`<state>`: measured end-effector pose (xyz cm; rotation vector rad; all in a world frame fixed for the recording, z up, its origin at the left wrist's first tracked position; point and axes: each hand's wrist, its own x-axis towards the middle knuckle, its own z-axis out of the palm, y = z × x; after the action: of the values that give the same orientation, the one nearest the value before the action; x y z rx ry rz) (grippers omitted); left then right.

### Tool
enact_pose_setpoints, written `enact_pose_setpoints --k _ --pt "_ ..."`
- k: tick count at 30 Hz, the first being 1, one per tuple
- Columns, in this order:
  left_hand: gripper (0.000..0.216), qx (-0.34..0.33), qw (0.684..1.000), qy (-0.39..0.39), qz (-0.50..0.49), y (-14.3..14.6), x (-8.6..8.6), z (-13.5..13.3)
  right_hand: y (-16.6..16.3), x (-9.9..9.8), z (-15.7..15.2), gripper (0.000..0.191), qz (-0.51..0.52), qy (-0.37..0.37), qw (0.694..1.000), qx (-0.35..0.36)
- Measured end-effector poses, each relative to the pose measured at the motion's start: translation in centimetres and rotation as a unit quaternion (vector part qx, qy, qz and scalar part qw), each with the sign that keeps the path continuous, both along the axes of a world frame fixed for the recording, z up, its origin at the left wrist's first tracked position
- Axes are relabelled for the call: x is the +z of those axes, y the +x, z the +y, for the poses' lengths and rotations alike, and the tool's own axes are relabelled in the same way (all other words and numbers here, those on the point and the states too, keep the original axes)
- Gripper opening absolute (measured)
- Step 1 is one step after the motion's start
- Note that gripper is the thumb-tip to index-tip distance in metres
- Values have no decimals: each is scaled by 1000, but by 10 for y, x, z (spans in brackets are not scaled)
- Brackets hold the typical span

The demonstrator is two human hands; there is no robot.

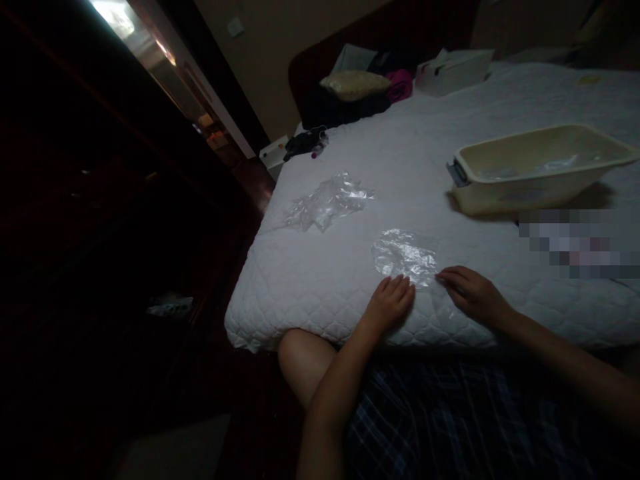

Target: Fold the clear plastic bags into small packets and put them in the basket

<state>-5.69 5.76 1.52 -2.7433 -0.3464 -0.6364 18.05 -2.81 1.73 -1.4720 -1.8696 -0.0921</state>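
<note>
A clear plastic bag (404, 253), crinkled and shiny, lies on the white quilted bed in front of me. My left hand (390, 303) rests palm down at its near edge, fingers stretched out flat and touching the plastic. At the bag's right corner, my right hand (473, 295) has thumb and fingertips pinched together on the film. More clear plastic bags (330, 200) lie loosely spread farther back on the left.
A cream plastic bin (525, 193) with a grey latch stands at the right, some clear plastic inside. White boxes (455, 72), a beige pillow (355, 85) and dark clothes lie near the headboard. The quilted bed's (285, 287) left edge drops to a dark floor.
</note>
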Motion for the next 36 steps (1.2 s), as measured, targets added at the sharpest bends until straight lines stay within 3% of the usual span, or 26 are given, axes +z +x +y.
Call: enact_pose_setpoints --k 4,8,13,18,36 --pt "30 -18 999 18 -21 2 1 -2 2 -1 -2 21 22 46 999 -17" --pt "28 -13 999 -10 -36 14 1 -9 2 -2 -3 26 6 60 998 -14" --pt "28 -29 996 -42 -67 24 -3 -15 2 -1 -1 25 -10 42 999 0" --pt "29 -27 996 -74 -37 22 -5 -15 2 1 0 26 -12 4 999 30" --pt "28 -29 998 -59 -5 22 -9 -13 0 5 -1 18 -6 -15 999 46"
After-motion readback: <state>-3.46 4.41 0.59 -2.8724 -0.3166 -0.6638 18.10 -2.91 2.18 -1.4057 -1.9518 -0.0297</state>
